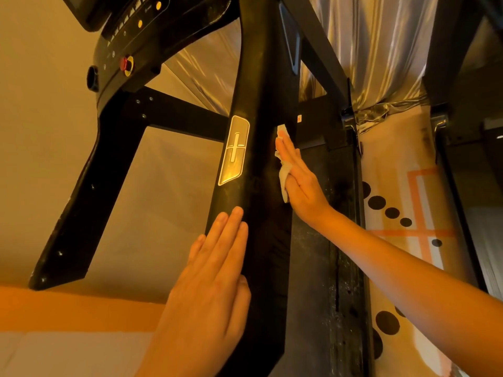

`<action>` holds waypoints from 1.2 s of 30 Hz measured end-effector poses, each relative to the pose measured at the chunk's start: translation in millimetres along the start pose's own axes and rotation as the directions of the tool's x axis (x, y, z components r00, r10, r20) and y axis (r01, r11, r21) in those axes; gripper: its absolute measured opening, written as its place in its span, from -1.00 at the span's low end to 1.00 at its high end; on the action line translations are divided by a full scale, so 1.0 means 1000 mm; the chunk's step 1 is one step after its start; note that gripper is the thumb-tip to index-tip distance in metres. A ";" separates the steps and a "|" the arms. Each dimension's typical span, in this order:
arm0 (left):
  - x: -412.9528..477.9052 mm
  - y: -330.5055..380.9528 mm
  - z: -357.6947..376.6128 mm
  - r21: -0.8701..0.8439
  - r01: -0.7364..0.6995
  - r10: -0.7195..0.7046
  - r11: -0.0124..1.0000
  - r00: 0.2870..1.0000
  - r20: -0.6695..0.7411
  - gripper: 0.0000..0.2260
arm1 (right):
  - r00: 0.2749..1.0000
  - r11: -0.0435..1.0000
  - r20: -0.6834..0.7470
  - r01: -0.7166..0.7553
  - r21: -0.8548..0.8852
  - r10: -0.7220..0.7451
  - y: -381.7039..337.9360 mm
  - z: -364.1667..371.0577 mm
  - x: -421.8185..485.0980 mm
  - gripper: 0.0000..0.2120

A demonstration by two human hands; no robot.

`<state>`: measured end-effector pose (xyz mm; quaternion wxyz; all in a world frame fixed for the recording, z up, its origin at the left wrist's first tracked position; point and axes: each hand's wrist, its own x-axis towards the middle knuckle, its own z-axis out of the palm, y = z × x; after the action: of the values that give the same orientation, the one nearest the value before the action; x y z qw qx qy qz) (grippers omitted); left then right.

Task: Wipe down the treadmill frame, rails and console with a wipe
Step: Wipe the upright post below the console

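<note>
A black treadmill rail (258,85) runs up the middle of the view, with a silver plate (234,151) marked with a plus sign on its top face. My left hand (212,284) rests flat on the rail's near end, fingers straight. My right hand (299,180) presses a white wipe (284,172) flat against the rail's right side, just right of the plate. The console (125,34) with a red stop button (125,64) is at the upper left. The dusty running belt (326,240) lies below the right hand.
A second black rail and upright (89,186) slant down at the left. Silvery curtains (381,44) hang behind the machine. A pale floor mat with black dots and orange lines (402,202) lies to the right, beside another dark machine frame (460,186).
</note>
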<state>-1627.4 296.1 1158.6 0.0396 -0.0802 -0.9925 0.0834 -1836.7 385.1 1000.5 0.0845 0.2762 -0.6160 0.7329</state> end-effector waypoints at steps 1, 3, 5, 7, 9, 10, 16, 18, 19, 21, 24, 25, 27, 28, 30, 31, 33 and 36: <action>0.000 0.000 0.000 0.014 0.001 -0.001 1.000 1.000 0.002 -0.43 | 1.000 1.000 0.010 -0.008 -0.012 0.008 0.003 0.000 -0.003 -0.50; 0.000 0.001 -0.001 0.044 0.003 -0.003 0.999 1.000 0.004 -0.43 | 1.000 0.999 0.028 0.004 -0.054 -0.003 0.006 -0.003 -0.007 -0.46; 0.000 0.001 -0.001 0.050 0.003 -0.003 0.999 1.000 0.004 -0.43 | 0.997 0.994 0.065 0.058 -0.095 -0.052 -0.001 -0.006 -0.001 -0.45; 0.000 0.001 -0.001 0.037 -0.002 0.001 0.999 1.000 0.006 -0.43 | 0.983 0.978 0.124 0.154 -0.140 -0.137 -0.015 -0.006 0.012 -0.49; 0.000 0.000 -0.001 0.019 -0.011 0.011 1.000 1.000 0.008 -0.42 | 0.959 0.951 0.176 0.252 -0.178 -0.221 -0.026 -0.005 0.023 -0.51; 0.000 0.000 -0.002 0.013 -0.013 0.013 1.000 1.000 0.012 -0.42 | 0.951 0.942 0.192 0.278 -0.185 -0.243 -0.028 -0.005 0.024 -0.51; 0.002 0.001 -0.001 0.081 -0.009 0.009 0.997 1.000 0.005 -0.42 | 0.972 0.995 0.220 0.097 -0.035 -0.087 -0.024 -0.012 0.007 -0.42; 0.001 0.000 0.001 0.088 -0.010 0.010 0.996 1.000 0.000 -0.42 | 0.978 0.998 0.206 0.034 0.046 -0.043 -0.028 -0.009 0.005 -0.45; 0.001 0.000 0.001 0.080 -0.009 0.010 0.997 1.000 -0.005 -0.42 | 0.981 0.998 0.189 0.020 0.061 -0.031 -0.029 -0.007 0.005 -0.48; 0.001 0.000 0.001 0.087 -0.008 0.009 0.996 1.000 -0.010 -0.42 | 0.989 1.000 0.144 0.024 0.020 -0.026 -0.030 0.000 0.005 -0.54; 0.003 0.001 -0.002 0.101 -0.012 0.012 0.995 1.000 -0.005 -0.42 | 0.995 1.000 0.101 0.005 -0.008 -0.004 -0.035 0.007 0.008 -0.56; 0.003 0.002 -0.002 0.094 -0.011 0.011 0.995 1.000 -0.001 -0.42 | 0.996 1.000 0.089 0.005 -0.006 -0.004 -0.036 0.008 0.009 -0.56; 0.001 0.002 -0.002 0.084 -0.010 0.010 0.996 1.000 0.008 -0.42 | 0.997 1.000 0.082 0.011 0.001 -0.011 -0.036 0.006 0.008 -0.53; 0.001 0.002 -0.001 0.076 -0.009 0.008 0.997 1.000 0.014 -0.41 | 0.996 1.000 0.091 0.010 0.007 -0.011 -0.035 0.005 0.007 -0.51; 0.000 0.002 -0.002 0.044 0.002 -0.003 0.999 0.999 0.033 -0.41 | 0.993 1.000 0.119 0.004 0.004 -0.004 -0.030 0.002 0.003 -0.49; 0.001 0.002 -0.002 0.033 0.007 -0.008 0.999 0.999 0.039 -0.41 | 0.992 1.000 0.129 0.000 -0.006 0.001 -0.027 0.000 0.000 -0.48; 0.001 0.002 -0.001 0.029 0.013 -0.014 1.000 0.999 0.034 -0.41 | 0.991 0.999 0.133 0.007 -0.037 -0.002 -0.025 -0.001 -0.004 -0.48; 0.001 0.002 0.000 0.078 0.017 -0.018 0.997 1.000 0.011 -0.41 | 0.990 0.993 0.123 0.074 -0.091 -0.062 -0.034 0.002 0.006 -0.51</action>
<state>-1628.0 298.7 1158.4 0.0376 -0.0696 -0.9894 0.1222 -1824.7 389.7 1033.0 0.0854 0.3362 -0.6446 0.6813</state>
